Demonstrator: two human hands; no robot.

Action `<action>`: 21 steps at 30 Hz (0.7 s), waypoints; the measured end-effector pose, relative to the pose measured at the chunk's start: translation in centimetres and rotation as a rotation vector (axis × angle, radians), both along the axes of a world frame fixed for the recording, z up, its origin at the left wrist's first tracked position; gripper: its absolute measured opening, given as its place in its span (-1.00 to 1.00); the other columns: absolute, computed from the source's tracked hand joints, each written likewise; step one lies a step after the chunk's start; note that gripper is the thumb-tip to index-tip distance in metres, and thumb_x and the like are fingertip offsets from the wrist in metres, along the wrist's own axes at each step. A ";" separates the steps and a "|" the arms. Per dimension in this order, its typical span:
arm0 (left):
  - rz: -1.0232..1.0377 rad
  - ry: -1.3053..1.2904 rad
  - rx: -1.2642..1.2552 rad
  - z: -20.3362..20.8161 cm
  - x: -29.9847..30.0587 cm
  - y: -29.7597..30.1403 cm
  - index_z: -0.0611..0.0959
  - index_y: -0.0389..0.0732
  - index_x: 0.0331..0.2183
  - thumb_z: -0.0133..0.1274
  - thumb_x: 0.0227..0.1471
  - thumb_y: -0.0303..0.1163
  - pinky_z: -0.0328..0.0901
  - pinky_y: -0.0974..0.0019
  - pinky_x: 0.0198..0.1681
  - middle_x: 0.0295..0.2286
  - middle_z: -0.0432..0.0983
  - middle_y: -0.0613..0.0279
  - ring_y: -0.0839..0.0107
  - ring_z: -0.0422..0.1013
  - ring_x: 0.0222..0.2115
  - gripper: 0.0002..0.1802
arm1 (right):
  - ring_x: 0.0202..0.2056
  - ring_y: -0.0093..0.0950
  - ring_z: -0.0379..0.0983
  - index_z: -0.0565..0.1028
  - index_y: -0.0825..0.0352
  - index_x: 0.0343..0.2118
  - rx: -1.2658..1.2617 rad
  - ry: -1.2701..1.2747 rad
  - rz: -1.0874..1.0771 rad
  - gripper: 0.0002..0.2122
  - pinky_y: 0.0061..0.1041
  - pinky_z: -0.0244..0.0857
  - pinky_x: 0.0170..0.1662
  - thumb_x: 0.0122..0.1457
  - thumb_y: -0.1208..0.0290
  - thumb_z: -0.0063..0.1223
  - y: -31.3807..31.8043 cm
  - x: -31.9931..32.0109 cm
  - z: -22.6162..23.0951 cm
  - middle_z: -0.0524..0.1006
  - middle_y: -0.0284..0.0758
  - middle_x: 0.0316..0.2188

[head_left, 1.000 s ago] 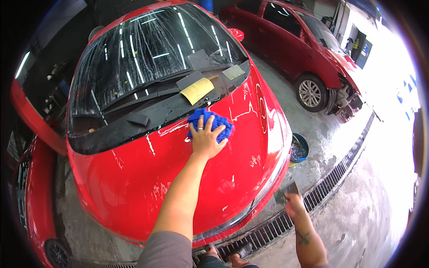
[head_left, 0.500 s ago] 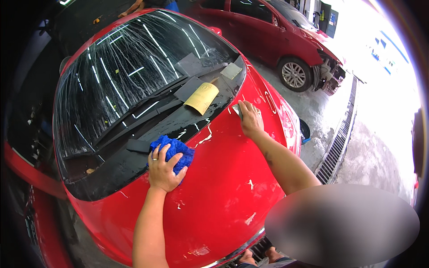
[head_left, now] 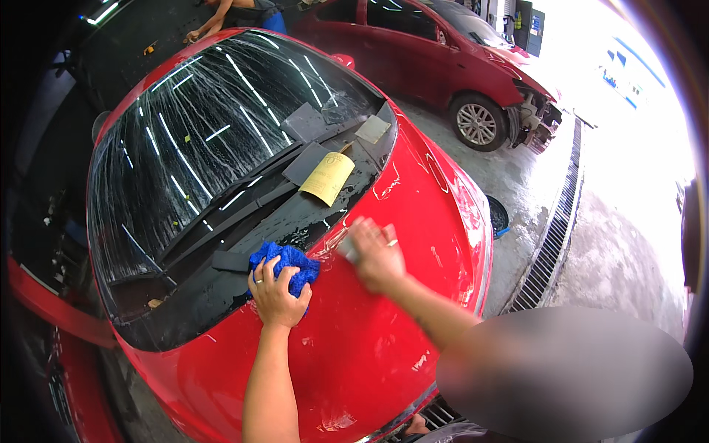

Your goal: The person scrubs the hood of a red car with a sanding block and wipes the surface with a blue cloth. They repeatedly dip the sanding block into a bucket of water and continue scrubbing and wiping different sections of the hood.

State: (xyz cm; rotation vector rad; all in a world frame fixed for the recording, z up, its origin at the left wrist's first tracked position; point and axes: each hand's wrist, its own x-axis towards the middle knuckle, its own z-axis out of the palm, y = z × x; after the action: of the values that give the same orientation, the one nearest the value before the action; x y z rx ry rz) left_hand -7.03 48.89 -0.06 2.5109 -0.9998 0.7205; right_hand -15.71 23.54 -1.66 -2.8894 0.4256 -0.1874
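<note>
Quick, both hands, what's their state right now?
Left hand: closed over the blue cloth.
Right hand: closed on a small greyish pad, blurred; its exact kind can't be told.

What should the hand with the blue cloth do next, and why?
Maybe slide the cloth toward the white marks lower on the hood. The left hand holds it up by the windshield, and those marks lie away from it, uncovered by either hand.
</note>
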 end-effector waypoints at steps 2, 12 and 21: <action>-0.021 0.008 -0.011 0.0 -0.2 -0.5 0.74 0.12 -0.15 0.44 -0.13 -0.12 0.14 -0.35 0.41 0.18 0.48 0.17 -0.08 0.32 0.29 -0.57 | 0.68 -0.26 -0.11 0.06 0.28 0.63 -0.037 -0.048 -0.071 -0.34 0.17 -0.33 0.66 0.51 0.27 -0.21 -9.0 2.2 -1.5 0.06 -0.19 0.67; 0.005 -0.015 0.010 0.2 -0.2 -1.3 0.74 0.09 -0.16 0.43 -0.17 -0.13 0.15 -0.35 0.40 0.20 0.48 0.12 -0.13 0.32 0.29 -0.56 | 0.68 -0.22 -0.12 0.12 0.33 0.60 0.112 -0.217 0.211 -0.24 0.21 -0.39 0.66 0.38 0.25 0.04 2.6 -0.6 -2.8 0.06 -0.12 0.66; -0.005 -0.022 0.010 -0.2 0.1 -2.3 0.73 0.08 -0.13 0.39 -0.13 -0.07 0.17 -0.32 0.40 0.21 0.48 0.12 -0.12 0.32 0.29 -0.54 | 0.63 -0.19 0.03 0.13 0.41 0.56 0.076 -0.187 -0.163 -0.36 0.31 -0.16 0.61 0.58 0.11 -0.17 -15.2 5.5 -0.6 0.23 -0.06 0.57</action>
State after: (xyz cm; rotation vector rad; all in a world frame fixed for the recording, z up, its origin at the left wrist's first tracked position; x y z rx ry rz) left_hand -6.96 46.55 -0.31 2.5127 -1.0194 0.7451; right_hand -10.18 8.30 -2.31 -2.7312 0.6185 -0.4538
